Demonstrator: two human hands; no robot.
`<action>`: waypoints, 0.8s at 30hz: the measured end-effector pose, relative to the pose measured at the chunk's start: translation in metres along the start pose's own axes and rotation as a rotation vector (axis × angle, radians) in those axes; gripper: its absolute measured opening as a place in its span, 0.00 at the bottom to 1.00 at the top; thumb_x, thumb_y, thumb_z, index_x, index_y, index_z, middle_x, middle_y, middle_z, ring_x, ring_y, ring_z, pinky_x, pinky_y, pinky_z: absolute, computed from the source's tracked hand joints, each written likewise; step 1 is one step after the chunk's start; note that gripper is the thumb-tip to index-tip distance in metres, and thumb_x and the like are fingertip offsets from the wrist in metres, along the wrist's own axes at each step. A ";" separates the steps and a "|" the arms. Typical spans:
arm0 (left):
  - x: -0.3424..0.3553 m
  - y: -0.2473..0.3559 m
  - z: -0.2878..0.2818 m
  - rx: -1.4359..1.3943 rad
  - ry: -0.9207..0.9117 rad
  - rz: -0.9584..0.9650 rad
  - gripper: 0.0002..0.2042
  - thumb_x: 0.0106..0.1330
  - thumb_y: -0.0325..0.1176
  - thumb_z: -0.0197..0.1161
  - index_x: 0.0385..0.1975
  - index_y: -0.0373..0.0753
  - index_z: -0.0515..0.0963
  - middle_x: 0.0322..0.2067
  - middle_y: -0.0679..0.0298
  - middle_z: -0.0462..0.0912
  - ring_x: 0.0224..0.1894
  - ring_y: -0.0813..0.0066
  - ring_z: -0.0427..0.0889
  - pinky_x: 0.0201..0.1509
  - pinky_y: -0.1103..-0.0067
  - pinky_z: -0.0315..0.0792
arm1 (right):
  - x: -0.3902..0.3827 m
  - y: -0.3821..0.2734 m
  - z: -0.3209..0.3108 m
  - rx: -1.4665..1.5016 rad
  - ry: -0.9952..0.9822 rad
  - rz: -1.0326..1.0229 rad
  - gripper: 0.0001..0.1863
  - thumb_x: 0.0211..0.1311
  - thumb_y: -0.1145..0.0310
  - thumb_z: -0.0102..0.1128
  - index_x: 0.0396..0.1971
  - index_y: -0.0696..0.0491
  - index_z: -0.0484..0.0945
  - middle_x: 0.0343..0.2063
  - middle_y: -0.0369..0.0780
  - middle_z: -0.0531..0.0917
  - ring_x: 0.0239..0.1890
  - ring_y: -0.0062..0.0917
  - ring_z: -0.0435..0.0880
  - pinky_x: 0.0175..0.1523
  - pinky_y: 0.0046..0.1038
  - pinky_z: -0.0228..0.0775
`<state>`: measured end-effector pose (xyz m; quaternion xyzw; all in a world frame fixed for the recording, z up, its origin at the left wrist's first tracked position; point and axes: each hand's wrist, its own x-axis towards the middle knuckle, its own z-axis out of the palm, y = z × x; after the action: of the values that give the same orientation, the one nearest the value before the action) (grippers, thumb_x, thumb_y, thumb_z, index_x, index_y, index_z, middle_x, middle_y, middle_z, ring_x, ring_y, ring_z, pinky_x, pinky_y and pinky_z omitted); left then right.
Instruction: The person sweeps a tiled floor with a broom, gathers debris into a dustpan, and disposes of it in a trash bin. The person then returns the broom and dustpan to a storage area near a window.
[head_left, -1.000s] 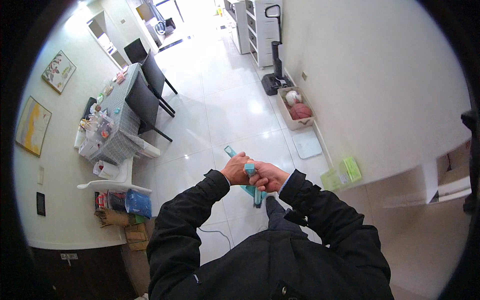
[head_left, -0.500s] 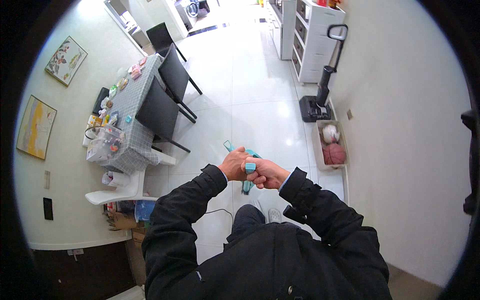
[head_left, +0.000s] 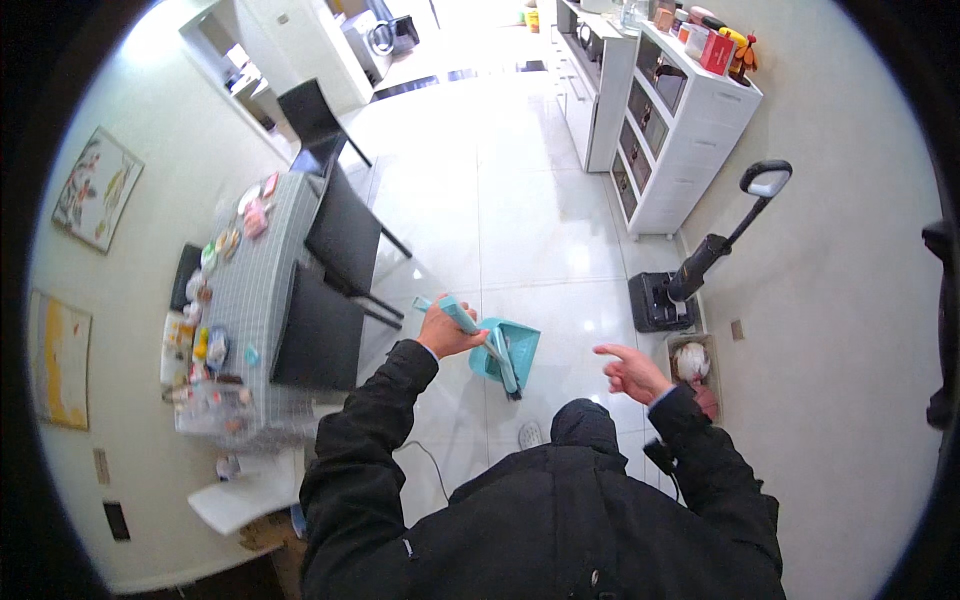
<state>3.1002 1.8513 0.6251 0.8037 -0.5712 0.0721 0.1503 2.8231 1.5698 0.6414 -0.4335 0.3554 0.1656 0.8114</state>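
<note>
In my left hand (head_left: 447,333), fingers wrapped round the handles, are a teal broom (head_left: 503,362) and a teal dustpan (head_left: 524,342). The handle ends stick out above my fist. Below and right of it, the dustpan's wide tray shows over the floor, and the broom head with dark bristles lies across it. Whether they touch the floor I cannot tell. My right hand (head_left: 635,374) is apart from both, its index finger stretched out and the others loosely bent, holding nothing.
At left, black chairs (head_left: 345,240) stand by a cluttered table with a checked cloth (head_left: 270,270). On the right are a white drawer cabinet (head_left: 690,140), an upright floor cleaner (head_left: 700,265) and a bin of balls (head_left: 715,350). A cable (head_left: 428,455) lies near my feet.
My right hand has let go of the teal handle and moved right. My left hand keeps the broom and dustpan, which now show more fully. My view has tilted and shifted forward.
</note>
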 end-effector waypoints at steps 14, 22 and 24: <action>0.326 -0.396 0.041 0.006 0.218 -0.362 0.14 0.46 0.42 0.73 0.11 0.41 0.79 0.15 0.63 0.78 0.27 0.58 0.79 0.38 0.65 0.71 | 0.334 -0.370 -0.129 0.279 0.214 0.010 0.16 0.67 0.58 0.53 0.48 0.52 0.74 0.18 0.30 0.69 0.17 0.15 0.66 0.27 0.23 0.66; 0.466 -0.617 0.068 0.074 0.305 -0.797 0.14 0.48 0.44 0.72 0.13 0.41 0.81 0.16 0.63 0.81 0.24 0.59 0.80 0.32 0.65 0.72 | 0.554 -0.659 -0.049 -0.073 0.102 -0.049 0.16 0.63 0.57 0.58 0.45 0.50 0.75 0.18 0.30 0.71 0.16 0.15 0.70 0.28 0.25 0.71; 0.508 -0.679 0.088 0.016 0.279 -0.866 0.14 0.49 0.46 0.72 0.15 0.42 0.83 0.17 0.63 0.82 0.25 0.59 0.80 0.34 0.65 0.72 | 0.613 -0.715 -0.040 -0.095 0.067 -0.069 0.15 0.63 0.57 0.59 0.44 0.50 0.76 0.18 0.30 0.71 0.16 0.16 0.70 0.27 0.25 0.71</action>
<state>3.9047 1.5722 0.5799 0.9523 -0.1563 0.1146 0.2359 3.6426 1.1061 0.6043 -0.4887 0.3588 0.1395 0.7829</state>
